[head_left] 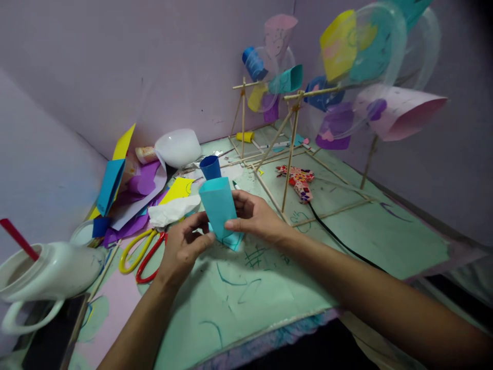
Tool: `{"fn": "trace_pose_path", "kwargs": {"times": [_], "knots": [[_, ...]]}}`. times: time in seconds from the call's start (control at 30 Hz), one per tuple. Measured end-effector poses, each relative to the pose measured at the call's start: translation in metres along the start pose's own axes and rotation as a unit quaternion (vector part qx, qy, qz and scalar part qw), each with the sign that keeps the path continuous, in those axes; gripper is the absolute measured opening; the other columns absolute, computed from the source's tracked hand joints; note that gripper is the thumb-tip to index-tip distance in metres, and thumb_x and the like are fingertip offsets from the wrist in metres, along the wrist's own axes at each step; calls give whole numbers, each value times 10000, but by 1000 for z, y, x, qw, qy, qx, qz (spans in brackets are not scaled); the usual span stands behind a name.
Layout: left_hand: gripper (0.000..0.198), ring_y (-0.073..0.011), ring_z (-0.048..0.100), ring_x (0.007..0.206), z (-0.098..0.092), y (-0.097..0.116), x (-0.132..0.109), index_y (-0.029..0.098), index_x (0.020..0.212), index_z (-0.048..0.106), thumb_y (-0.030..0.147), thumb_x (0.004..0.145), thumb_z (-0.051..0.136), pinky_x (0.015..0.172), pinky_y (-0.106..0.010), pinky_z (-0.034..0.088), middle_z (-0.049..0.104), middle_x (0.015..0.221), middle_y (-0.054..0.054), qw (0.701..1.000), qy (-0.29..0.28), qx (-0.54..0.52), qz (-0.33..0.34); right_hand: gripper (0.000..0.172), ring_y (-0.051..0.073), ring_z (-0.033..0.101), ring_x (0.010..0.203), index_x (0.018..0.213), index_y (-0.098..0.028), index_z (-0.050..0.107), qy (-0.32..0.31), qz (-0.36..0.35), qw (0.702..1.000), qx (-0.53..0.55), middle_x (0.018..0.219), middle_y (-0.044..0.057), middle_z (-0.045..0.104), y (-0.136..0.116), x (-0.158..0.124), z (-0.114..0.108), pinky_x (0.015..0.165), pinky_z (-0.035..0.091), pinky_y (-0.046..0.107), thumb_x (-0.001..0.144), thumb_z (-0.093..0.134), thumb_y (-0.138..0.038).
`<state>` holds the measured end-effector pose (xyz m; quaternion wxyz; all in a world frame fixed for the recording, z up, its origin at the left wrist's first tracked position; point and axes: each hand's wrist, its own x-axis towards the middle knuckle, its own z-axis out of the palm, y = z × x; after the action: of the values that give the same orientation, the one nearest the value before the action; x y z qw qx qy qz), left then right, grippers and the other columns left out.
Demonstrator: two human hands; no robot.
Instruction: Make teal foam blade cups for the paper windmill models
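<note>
A turquoise paper cup (219,208), folded with flat sides and an open top, stands nearly upright over the table between my hands. My right hand (256,216) grips its right side, thumb on the front and fingers behind. At the lower left edge, my left hand (188,239) pinches it with curled fingers and thumb. Beneath the cup lies a turquoise paper piece (235,243), partly hidden. Just behind stands a dark blue paper cup (210,167). Scissors (146,257) with yellow and red handles lie left of my left hand.
Stick frames (295,110) carry clear rings with coloured paper cups at the back right. A patterned glue gun (298,180) with a black cord lies under one frame. Paper scraps (142,180), a white tissue (173,210) and a white mug (57,267) occupy the left side.
</note>
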<state>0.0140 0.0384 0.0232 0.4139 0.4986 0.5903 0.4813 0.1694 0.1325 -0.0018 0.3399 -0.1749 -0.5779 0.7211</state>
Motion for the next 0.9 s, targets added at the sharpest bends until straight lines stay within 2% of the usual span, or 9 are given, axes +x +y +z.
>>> {"fn": "trace_pose_path", "kwargs": {"times": [0.13, 0.27, 0.43, 0.57, 0.67, 0.77, 0.83, 0.9], "knots": [[184, -142, 480, 622, 7, -1, -2, 181, 820, 659, 291, 674, 637, 610, -254, 380, 588, 678, 7, 991, 60, 109, 40, 484, 210, 595, 936, 1047, -175, 538, 7, -59, 983, -173, 1073, 83, 631, -2, -1, -1, 887, 457, 400, 607, 741, -184], [150, -136, 500, 590, 14, -4, 0, 164, 775, 663, 296, 722, 616, 577, -246, 383, 621, 668, -4, 982, 68, 168, 45, 517, 216, 589, 882, 1063, -175, 527, -8, -31, 965, -259, 1018, 73, 624, -2, -3, -4, 810, 487, 386, 599, 755, -188], [168, -143, 547, 638, 12, -7, 2, 180, 791, 708, 215, 770, 546, 610, -248, 397, 666, 705, -16, 978, 31, 185, 96, 615, 247, 608, 945, 1136, -172, 514, -43, 7, 974, -221, 1068, 99, 629, -7, -4, -8, 803, 510, 376, 608, 784, -335], [191, -154, 575, 672, 13, -10, -1, 193, 865, 713, 212, 786, 540, 633, -262, 411, 684, 752, -23, 971, 31, 201, 127, 641, 250, 613, 1005, 1187, -213, 505, 4, -3, 975, -220, 1120, 89, 634, -11, -7, -9, 840, 504, 377, 639, 772, -411], [224, -166, 608, 722, 12, -14, 0, 196, 895, 714, 192, 795, 514, 670, -276, 434, 706, 802, -29, 969, 20, 210, 126, 685, 242, 625, 999, 1247, -253, 453, 38, -29, 971, -234, 1128, 80, 633, -8, -8, -9, 810, 525, 363, 656, 770, -396], [248, -198, 635, 847, 6, -23, 5, 189, 926, 714, 172, 789, 508, 762, -311, 458, 721, 931, -54, 961, 66, 248, 102, 728, 254, 603, 1058, 1299, -304, 408, 54, -82, 956, -276, 1192, 73, 598, -2, -9, -10, 807, 535, 372, 669, 767, -375], [262, -220, 629, 903, 0, -30, 10, 178, 968, 701, 171, 789, 510, 789, -338, 461, 709, 981, -72, 944, 90, 307, 84, 686, 274, 571, 1110, 1276, -318, 448, 48, -113, 942, -313, 1236, 72, 570, 1, -10, -11, 816, 531, 393, 671, 770, -355], [282, -237, 616, 939, -4, -38, 13, 179, 1021, 679, 179, 793, 512, 780, -351, 460, 681, 1034, -82, 925, 75, 364, 78, 611, 293, 539, 1151, 1228, -315, 504, 34, -125, 934, -333, 1250, 75, 559, 3, -11, -11, 830, 522, 418, 678, 769, -320]]}}
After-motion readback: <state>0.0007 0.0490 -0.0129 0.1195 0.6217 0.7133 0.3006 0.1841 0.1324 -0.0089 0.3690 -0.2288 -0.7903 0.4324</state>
